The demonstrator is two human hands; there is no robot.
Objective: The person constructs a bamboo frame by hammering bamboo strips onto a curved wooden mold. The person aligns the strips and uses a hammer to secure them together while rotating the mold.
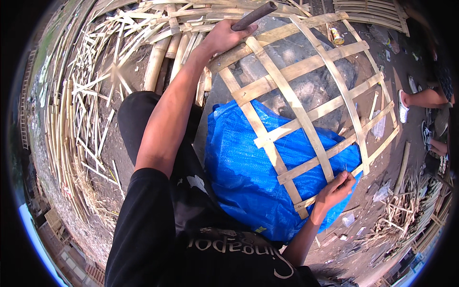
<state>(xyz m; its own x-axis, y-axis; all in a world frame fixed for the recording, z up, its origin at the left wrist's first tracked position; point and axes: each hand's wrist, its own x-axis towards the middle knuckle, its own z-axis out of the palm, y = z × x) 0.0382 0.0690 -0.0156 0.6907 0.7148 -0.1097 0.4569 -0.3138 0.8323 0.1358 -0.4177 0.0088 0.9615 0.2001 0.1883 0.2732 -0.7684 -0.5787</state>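
Observation:
A lattice of flat, pale bamboo strips (pixel 291 95) lies tilted in front of me, its strips crossing in open squares. At its far left corner, my left hand (pixel 228 37) is closed around a dark, round rod (pixel 255 16); whether the rod has a head is hidden. My right hand (pixel 336 190) is at the near right edge of the lattice, its fingers pinched together beside a strip crossing. What those fingertips hold, if anything, is too small to name. A blue woven plastic sheet (pixel 239 148) covers my lap under the near part of the lattice.
Grey stone (pixel 306 93) shows beneath the lattice. Split bamboo strips (pixel 103 71) are scattered at left, with thick bamboo poles (pixel 157 64) nearby. A yellow can (pixel 337 37) stands at the far side. Another person's leg (pixel 423 99) reaches in at right, above a bamboo pile (pixel 406 210).

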